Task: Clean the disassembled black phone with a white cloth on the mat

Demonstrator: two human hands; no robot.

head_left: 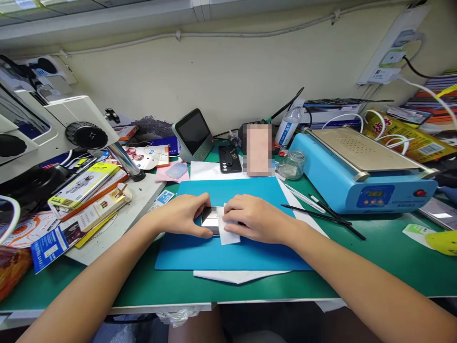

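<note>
A dark, shiny phone-like device (pixel 210 220) lies flat on the blue mat (pixel 228 255). My left hand (pixel 187 214) grips its left end, thumb along the near edge and fingers bent at the far edge. Over the device's right part, my right hand (pixel 255 219) presses a white cloth or paper wipe (pixel 229 236) with its fingers curled. The device's right end is hidden under the wipe and that hand.
Behind the mat stand a small display (pixel 194 133), a black phone (pixel 229 159) and a glass jar (pixel 292 166). Tweezers (pixel 307 199) and black tools lie right, beside a blue heating machine (pixel 357 190). A microscope stand (pixel 124 159) and boxes (pixel 84 186) fill the left.
</note>
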